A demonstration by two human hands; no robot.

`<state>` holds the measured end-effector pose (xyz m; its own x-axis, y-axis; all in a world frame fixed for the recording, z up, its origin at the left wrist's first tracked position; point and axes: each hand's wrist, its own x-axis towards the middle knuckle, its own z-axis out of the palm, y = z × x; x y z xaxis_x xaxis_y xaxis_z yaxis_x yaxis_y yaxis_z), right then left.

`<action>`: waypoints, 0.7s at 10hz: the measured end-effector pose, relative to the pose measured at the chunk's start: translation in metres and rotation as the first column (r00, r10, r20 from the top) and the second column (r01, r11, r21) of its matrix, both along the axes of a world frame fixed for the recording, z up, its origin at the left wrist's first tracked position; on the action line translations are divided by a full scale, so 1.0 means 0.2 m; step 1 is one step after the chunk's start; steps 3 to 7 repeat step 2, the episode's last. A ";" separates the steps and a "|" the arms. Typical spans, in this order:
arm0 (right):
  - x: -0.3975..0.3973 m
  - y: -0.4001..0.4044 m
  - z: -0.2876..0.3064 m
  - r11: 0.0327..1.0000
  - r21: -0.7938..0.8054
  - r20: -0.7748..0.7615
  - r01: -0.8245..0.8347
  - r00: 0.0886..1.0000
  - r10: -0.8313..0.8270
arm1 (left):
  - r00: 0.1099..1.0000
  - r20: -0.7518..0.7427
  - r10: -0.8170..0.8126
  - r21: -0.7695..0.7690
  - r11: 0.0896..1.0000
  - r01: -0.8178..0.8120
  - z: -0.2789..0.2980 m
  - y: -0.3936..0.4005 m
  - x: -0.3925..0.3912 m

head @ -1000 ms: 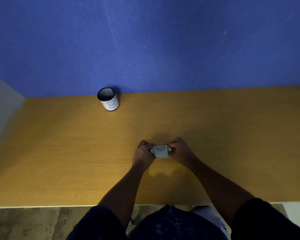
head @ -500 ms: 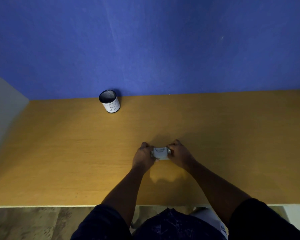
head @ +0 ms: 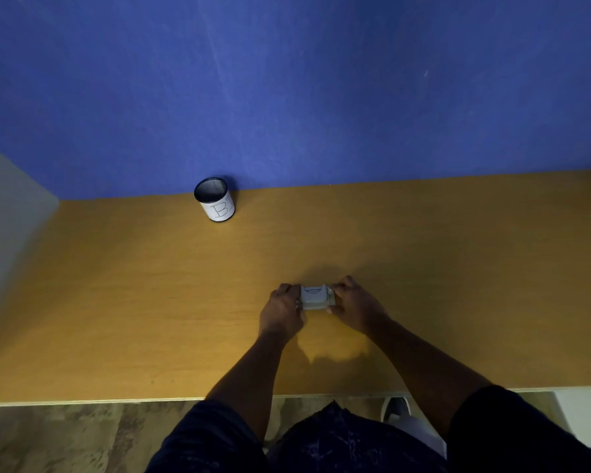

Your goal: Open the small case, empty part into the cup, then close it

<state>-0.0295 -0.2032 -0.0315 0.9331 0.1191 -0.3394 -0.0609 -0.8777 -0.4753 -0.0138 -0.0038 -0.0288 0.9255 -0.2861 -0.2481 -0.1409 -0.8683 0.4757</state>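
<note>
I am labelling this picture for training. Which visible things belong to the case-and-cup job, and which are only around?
Belong to the job:
small grey case, held between left hand and right hand
mesh cup marked B

Only around:
wooden table
blue wall
shoe on the floor

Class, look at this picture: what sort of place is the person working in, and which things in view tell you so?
Probably a plain indoor work desk set up for a simple task: a bare wooden tabletop against a blue wall, with only a mesh cup labelled B and a small grey case held in both hands.
</note>
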 end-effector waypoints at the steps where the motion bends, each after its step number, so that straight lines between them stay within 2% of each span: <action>1: -0.03 -0.03 0.03 0.997 -0.078 0.069 -0.028 0.997 0.033 | 0.998 0.069 -0.010 0.079 0.997 0.005 0.03 0.04 -0.03; 2: -0.03 -0.08 0.03 0.978 -0.208 0.167 -0.004 0.985 0.040 | 0.982 0.189 -0.003 0.137 0.990 -0.023 0.01 0.09 -0.03; 7: -0.03 -0.08 0.03 0.978 -0.208 0.167 -0.004 0.985 0.040 | 0.982 0.189 -0.003 0.137 0.990 -0.023 0.01 0.09 -0.03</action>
